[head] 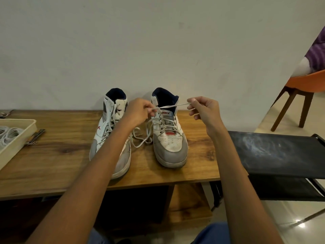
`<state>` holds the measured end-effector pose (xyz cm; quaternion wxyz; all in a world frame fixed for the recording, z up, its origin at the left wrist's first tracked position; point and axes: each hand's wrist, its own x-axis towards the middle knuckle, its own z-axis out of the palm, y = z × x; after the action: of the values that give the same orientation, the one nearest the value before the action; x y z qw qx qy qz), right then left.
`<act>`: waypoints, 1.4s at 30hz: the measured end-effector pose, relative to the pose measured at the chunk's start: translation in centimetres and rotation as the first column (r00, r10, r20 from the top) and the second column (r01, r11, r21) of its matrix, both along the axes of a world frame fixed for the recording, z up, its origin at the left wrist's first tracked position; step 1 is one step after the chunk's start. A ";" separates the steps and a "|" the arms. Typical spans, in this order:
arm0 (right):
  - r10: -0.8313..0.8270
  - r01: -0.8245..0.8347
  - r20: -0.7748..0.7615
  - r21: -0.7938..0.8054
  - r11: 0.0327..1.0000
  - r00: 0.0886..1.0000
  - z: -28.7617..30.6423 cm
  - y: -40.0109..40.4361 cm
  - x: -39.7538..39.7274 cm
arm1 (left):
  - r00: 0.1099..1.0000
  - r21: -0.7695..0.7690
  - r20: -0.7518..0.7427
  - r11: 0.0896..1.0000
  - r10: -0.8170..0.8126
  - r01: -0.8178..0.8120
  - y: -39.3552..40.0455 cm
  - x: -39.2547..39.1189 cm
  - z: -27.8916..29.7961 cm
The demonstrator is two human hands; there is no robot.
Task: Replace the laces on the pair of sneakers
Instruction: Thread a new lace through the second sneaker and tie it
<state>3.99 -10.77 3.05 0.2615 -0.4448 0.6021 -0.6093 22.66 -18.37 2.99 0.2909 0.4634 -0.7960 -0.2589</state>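
Pinching one lace [168,106] taut, left grip [139,111] and right grip [204,110] above right sneaker [168,138], tongue label unreadable

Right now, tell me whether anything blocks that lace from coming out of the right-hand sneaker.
Nothing visible blocks it. Both hands, left and right, pinch the lace stretched above the sneaker. The lace is threaded through the eyelets below; its loose end lies on the table between the shoes.
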 end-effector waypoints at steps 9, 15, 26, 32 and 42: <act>0.170 -0.166 -0.095 0.045 0.985 0.981 0.2 -0.7 2.4 | 0.950 -0.016 -0.246 0.980 -0.194 0.196 1.7 -2.2 0.4; 0.183 -0.184 -0.094 -0.007 0.983 0.979 0.0 -0.3 0.9 | 0.955 0.146 -0.237 0.965 -0.180 0.218 0.5 -0.7 0.2; -0.005 -0.003 -0.107 -0.070 0.998 0.994 0.1 -0.5 0.4 | 0.999 -0.050 0.005 0.998 -0.046 0.046 -0.4 0.6 0.2; 0.091 -0.107 -0.242 -0.057 0.993 0.966 -0.6 -1.7 2.6 | 0.905 0.113 -0.304 0.931 -0.299 0.346 1.0 -1.7 0.0; -0.176 0.276 -0.484 0.144 0.950 0.857 -4.5 -2.6 4.0 | 0.940 0.028 -0.339 0.998 -0.035 0.047 -0.2 -1.9 -1.9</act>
<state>7.98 -13.42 -1.44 0.0809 -0.4737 0.7556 -0.4451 20.78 -18.58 1.06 0.4094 0.4005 -0.7390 -0.3548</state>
